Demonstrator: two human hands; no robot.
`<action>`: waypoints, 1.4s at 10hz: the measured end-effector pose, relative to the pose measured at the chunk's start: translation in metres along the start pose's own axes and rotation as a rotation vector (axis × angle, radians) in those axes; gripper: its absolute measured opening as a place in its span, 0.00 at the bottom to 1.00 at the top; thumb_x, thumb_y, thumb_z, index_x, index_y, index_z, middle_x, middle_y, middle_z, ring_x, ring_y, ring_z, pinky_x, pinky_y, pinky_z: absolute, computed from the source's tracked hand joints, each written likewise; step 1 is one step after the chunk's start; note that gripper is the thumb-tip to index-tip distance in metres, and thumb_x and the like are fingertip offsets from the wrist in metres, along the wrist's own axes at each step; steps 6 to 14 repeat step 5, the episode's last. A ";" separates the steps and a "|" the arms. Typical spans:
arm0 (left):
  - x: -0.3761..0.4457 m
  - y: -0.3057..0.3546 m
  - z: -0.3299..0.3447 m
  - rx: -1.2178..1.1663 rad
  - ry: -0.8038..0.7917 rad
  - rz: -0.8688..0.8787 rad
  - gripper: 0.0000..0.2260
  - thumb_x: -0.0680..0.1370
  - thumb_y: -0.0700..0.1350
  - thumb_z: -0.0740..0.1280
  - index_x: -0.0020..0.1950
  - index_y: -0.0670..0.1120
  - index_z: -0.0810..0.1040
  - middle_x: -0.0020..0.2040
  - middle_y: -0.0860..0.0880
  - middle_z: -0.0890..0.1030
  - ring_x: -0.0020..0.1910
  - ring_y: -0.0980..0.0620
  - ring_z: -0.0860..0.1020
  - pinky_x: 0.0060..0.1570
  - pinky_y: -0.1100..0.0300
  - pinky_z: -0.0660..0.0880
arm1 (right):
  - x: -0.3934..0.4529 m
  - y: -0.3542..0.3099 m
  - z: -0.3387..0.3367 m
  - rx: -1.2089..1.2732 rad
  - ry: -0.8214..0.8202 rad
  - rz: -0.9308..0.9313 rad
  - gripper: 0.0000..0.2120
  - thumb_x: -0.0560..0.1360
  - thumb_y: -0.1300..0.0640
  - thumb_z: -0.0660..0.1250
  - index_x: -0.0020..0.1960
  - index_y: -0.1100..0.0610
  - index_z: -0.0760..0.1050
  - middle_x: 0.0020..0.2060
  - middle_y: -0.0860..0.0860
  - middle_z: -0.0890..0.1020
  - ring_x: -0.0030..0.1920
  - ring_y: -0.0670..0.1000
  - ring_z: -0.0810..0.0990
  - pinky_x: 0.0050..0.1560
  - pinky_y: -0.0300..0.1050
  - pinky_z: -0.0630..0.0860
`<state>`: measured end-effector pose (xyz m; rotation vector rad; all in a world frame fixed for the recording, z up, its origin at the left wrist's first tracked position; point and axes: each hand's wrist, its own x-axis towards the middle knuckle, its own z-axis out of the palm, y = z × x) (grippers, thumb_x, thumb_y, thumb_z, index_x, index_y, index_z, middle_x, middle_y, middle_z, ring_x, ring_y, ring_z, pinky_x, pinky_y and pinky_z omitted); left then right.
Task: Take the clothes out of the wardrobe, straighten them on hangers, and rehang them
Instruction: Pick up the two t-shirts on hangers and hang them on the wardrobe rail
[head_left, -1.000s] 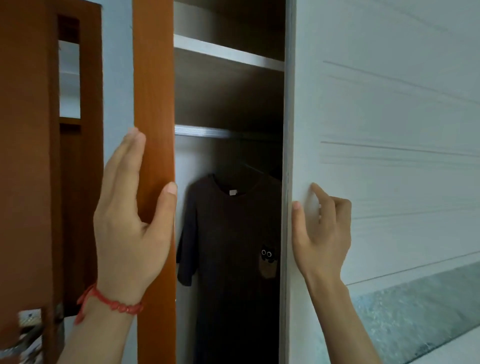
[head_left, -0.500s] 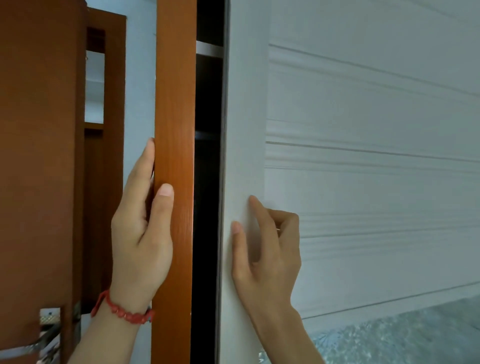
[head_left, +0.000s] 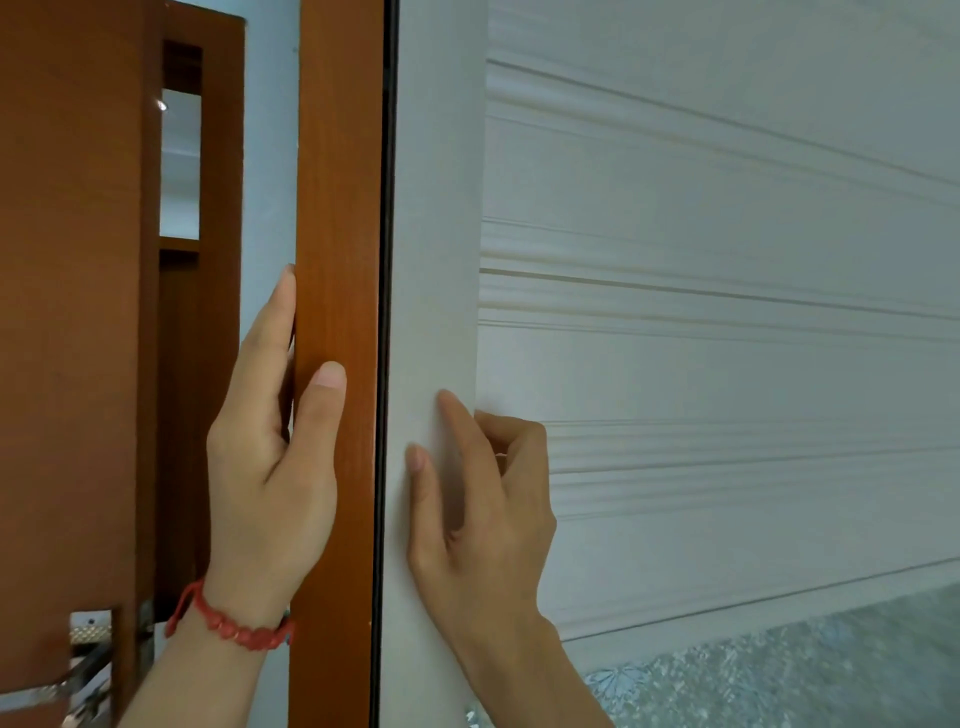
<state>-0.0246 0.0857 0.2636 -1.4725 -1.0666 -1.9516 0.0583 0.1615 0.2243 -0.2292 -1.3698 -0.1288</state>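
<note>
A: Where are the hands?

B: The left hand (head_left: 270, 467) is on the brown post (head_left: 337, 312) of the wardrobe. Its thumb lies flat on the front face, its fingers run straight up the post's left side, so it clasps the post between thumb and fingers. There's a red bracelet (head_left: 228, 623) on that wrist.

A: And the right?

B: The right hand (head_left: 478, 514) is against the white door (head_left: 727, 312), near its left edge. Thumb and forefinger are stretched out, touching the door's flat border; the other fingers are curled in against the panel. It holds nothing.

A: Is the door shut?

B: Nearly. Only a thin dark slit shows between post and door edge.

A: Can you see the clothes?

B: No, they're hidden; nothing inside the wardrobe shows through that slit.

A: Anything else around?

B: A brown room door (head_left: 72, 312) at far left with a metal handle (head_left: 52, 680) low down, and a frosted patterned panel (head_left: 779, 670) at the bottom of the white door.
</note>
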 end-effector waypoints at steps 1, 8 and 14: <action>0.000 0.000 0.000 -0.022 -0.008 -0.002 0.25 0.75 0.63 0.57 0.70 0.62 0.59 0.73 0.55 0.65 0.71 0.53 0.65 0.67 0.44 0.65 | 0.000 -0.001 0.001 0.013 -0.012 -0.015 0.16 0.75 0.53 0.65 0.61 0.55 0.72 0.47 0.55 0.75 0.41 0.46 0.73 0.33 0.32 0.69; 0.004 -0.002 -0.004 -0.065 -0.006 -0.046 0.28 0.73 0.63 0.60 0.71 0.57 0.62 0.70 0.55 0.69 0.69 0.54 0.67 0.65 0.44 0.69 | 0.027 0.018 -0.025 0.301 -0.132 -0.019 0.13 0.74 0.56 0.64 0.58 0.57 0.77 0.39 0.49 0.79 0.33 0.43 0.76 0.32 0.32 0.72; 0.004 -0.002 -0.004 -0.065 -0.006 -0.046 0.28 0.73 0.63 0.60 0.71 0.57 0.62 0.70 0.55 0.69 0.69 0.54 0.67 0.65 0.44 0.69 | 0.027 0.018 -0.025 0.301 -0.132 -0.019 0.13 0.74 0.56 0.64 0.58 0.57 0.77 0.39 0.49 0.79 0.33 0.43 0.76 0.32 0.32 0.72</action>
